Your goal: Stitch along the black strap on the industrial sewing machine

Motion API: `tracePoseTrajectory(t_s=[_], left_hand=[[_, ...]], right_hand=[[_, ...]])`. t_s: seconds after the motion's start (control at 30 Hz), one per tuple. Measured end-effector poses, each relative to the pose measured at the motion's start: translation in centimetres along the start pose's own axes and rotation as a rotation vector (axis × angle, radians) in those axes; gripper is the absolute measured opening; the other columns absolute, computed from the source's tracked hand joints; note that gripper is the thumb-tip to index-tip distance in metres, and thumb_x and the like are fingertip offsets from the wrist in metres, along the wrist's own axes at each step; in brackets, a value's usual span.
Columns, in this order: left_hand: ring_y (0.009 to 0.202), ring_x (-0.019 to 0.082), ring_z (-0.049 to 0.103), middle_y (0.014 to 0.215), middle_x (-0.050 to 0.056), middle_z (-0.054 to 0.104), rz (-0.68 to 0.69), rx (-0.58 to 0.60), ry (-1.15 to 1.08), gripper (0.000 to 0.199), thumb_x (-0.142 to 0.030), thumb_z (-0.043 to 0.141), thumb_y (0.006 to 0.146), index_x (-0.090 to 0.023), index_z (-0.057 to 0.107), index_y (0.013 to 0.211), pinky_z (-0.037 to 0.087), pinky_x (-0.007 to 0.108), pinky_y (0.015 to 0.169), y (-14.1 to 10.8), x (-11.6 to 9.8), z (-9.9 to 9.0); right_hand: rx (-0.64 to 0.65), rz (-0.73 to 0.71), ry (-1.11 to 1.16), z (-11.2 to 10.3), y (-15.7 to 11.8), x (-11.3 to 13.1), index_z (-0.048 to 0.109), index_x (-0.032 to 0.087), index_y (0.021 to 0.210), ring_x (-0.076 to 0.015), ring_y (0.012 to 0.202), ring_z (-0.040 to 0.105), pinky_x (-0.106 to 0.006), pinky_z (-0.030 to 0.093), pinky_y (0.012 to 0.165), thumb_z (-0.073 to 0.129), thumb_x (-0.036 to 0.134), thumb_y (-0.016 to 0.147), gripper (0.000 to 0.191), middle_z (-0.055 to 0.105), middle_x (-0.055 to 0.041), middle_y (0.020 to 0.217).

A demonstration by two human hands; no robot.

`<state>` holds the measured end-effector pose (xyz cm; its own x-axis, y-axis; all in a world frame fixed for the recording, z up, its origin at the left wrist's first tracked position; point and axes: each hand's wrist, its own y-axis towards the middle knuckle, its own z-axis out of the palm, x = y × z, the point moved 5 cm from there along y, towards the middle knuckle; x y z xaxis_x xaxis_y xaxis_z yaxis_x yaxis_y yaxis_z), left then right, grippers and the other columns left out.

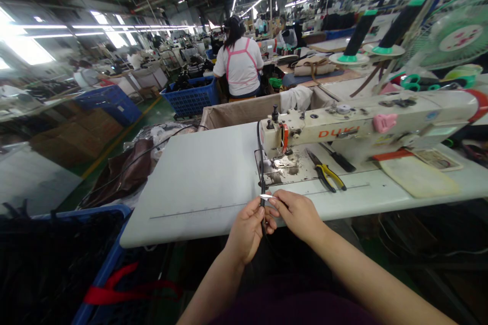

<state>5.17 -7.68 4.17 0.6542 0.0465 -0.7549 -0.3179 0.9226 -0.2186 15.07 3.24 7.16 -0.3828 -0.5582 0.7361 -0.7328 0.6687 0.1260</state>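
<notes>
My left hand is closed around a narrow black strap at the front edge of the white sewing table. The strap runs up from my fingers past the left end of the sewing machine, and its lower end hangs below the hand. My right hand pinches a small, pale, pointed tool, which lies across the strap just above my left fingertips. Its exact kind is too small to make out. To the right, pliers with yellow and black handles rest on the machine bed.
A black-handled tool and a pale pad lie under the machine arm. Thread cones and a fan stand behind. Blue crates and a seated person are beyond the table. Another blue crate is at lower left.
</notes>
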Motion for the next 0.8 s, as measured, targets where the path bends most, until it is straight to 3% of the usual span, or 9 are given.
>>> tracePoseTrajectory(t_s=[0.27,0.47,0.53,0.63,0.73,0.8], left_hand=[[0.069,0.014,0.060,0.090,0.008,0.071,-0.027,-0.073,-0.052,0.056,-0.037,0.092,0.080,-0.014,0.073,0.127,0.041,0.026,0.061,-0.1,-0.2,-0.8],[0.073,0.012,0.059,0.089,0.005,0.064,-0.047,-0.206,-0.113,0.043,-0.039,0.095,0.076,-0.012,0.077,0.104,0.044,0.021,0.058,0.3,0.1,-2.1],[0.077,0.012,0.061,0.093,0.004,0.064,-0.014,-0.255,-0.077,0.040,-0.035,0.098,0.072,-0.013,0.076,0.097,0.049,0.022,0.064,0.4,0.2,-2.7],[0.085,0.015,0.066,0.095,0.005,0.068,0.035,-0.279,0.017,0.040,-0.037,0.099,0.069,-0.014,0.077,0.094,0.058,0.031,0.082,0.8,0.1,-3.1],[0.090,0.019,0.069,0.093,0.007,0.073,0.047,-0.262,0.179,0.044,-0.040,0.100,0.064,-0.014,0.080,0.094,0.057,0.037,0.091,1.3,-0.3,-3.2],[0.090,0.020,0.069,0.093,0.008,0.076,0.035,-0.226,0.300,0.047,-0.040,0.100,0.061,-0.014,0.083,0.095,0.056,0.035,0.088,1.8,-0.6,-3.1]], right_hand=[[-0.118,0.080,0.183,-1.7,-0.2,-1.9,0.062,0.026,0.078,-0.0212,0.067,0.057,-0.033,0.041,0.066,0.055,0.050,0.097,0.032,0.063,0.0002,0.069],[-0.368,0.135,0.412,-6.0,0.4,-5.4,0.057,0.025,0.075,-0.0203,0.065,0.054,-0.033,0.047,0.062,0.048,0.036,0.091,0.021,0.057,-0.0007,0.067],[-0.502,0.146,0.468,-8.0,0.8,-6.8,0.059,0.025,0.085,-0.0197,0.069,0.058,-0.033,0.051,0.065,0.051,0.037,0.090,0.015,0.061,-0.0009,0.076],[-0.663,0.144,0.537,-10.9,2.1,-8.6,0.059,0.026,0.099,-0.0187,0.080,0.065,-0.035,0.058,0.080,0.057,0.044,0.091,0.020,0.066,-0.0016,0.091],[-0.722,0.168,0.584,-12.9,3.4,-10.3,0.059,0.025,0.102,-0.0184,0.086,0.070,-0.038,0.061,0.090,0.066,0.053,0.089,0.031,0.069,-0.0020,0.095],[-0.695,0.217,0.614,-13.0,3.8,-11.2,0.059,0.025,0.100,-0.0195,0.082,0.073,-0.040,0.063,0.087,0.067,0.059,0.089,0.037,0.072,-0.0034,0.092]])
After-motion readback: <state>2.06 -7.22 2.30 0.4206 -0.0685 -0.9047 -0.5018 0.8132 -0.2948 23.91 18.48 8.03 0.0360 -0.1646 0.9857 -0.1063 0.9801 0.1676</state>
